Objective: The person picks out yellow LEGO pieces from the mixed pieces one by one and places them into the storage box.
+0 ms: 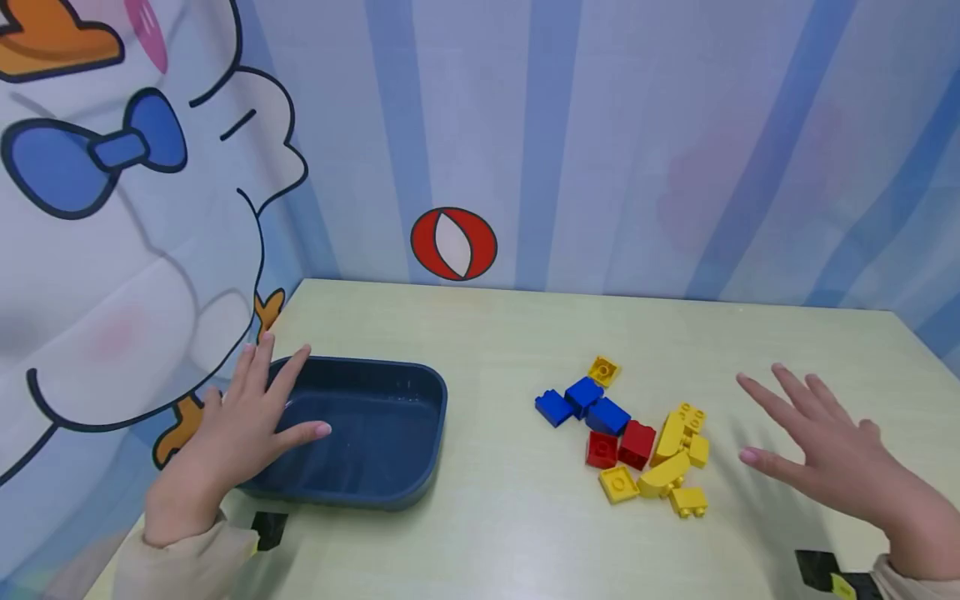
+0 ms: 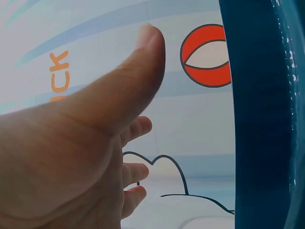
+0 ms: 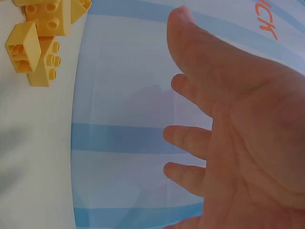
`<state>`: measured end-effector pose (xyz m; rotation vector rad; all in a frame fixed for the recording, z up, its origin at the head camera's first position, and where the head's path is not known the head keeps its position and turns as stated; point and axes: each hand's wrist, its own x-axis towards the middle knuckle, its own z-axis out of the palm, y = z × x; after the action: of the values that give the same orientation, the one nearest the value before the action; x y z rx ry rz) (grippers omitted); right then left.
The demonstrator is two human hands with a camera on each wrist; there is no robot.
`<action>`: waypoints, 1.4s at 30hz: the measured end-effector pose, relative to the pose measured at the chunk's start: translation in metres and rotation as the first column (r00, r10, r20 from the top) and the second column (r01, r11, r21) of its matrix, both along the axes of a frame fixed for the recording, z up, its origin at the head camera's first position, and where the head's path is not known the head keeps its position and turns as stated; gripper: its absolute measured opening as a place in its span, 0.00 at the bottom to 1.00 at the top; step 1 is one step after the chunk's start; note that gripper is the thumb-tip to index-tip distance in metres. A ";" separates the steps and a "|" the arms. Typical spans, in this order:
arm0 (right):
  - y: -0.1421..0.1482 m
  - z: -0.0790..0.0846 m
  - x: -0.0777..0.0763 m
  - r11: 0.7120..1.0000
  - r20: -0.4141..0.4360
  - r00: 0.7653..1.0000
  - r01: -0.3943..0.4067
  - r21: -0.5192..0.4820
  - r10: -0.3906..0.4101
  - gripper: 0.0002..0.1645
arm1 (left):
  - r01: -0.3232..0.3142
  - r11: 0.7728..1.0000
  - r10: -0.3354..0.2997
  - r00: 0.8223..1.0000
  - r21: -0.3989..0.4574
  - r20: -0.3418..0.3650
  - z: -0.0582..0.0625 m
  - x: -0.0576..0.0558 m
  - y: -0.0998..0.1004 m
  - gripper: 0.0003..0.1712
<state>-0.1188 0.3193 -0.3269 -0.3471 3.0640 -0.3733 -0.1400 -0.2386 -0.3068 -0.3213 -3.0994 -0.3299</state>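
Observation:
My left hand, fingers spread and holding nothing, hovers over the left side of a dark blue tray. In the left wrist view the tray's wall runs along the right side, apart from the thumb. My right hand is spread in the air to the right of a loose pile of toy bricks. That pile has blue bricks, red bricks and yellow bricks. Nearest to the right hand are the yellow ones, also seen as yellow bricks in the right wrist view.
A pale wooden table carries the tray and bricks. Behind it hangs a blue striped curtain with a red and white ball print. A large white cartoon figure covers the cloth at left.

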 end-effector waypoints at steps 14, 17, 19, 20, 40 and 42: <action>-0.019 0.011 -0.011 0.995 -0.088 0.992 -0.097 -0.024 0.094 0.50 | 0.015 1.000 -0.015 1.000 -0.009 0.013 -0.011 -0.006 -0.003 0.54; -0.024 0.018 -0.013 0.994 -0.117 0.987 -0.113 -0.001 0.112 0.50 | 0.031 0.999 -0.031 1.000 -0.016 0.001 -0.012 -0.007 -0.005 0.52; -0.029 0.023 -0.014 0.992 -0.150 0.981 -0.125 0.006 0.124 0.49 | 0.045 0.999 -0.045 0.999 -0.008 -0.003 -0.013 -0.007 -0.008 0.52; -0.032 0.025 -0.015 0.991 -0.174 0.976 -0.131 0.008 0.131 0.49 | 0.054 0.999 -0.054 0.999 -0.004 -0.004 -0.013 -0.007 -0.010 0.52; -0.156 0.022 -0.039 0.956 -0.188 0.955 -0.257 -0.139 0.230 0.43 | 0.004 0.992 -0.011 0.998 0.124 0.055 -0.034 0.003 -0.066 0.49; -0.165 0.023 -0.040 0.949 -0.178 0.959 -0.253 -0.187 0.220 0.43 | -0.013 0.986 0.003 0.998 0.165 0.058 -0.034 0.004 -0.070 0.48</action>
<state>-0.1590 0.1539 -0.3039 -0.7809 3.0837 -0.6865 -0.1356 -0.3087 -0.3410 -0.3003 -3.1006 -0.6023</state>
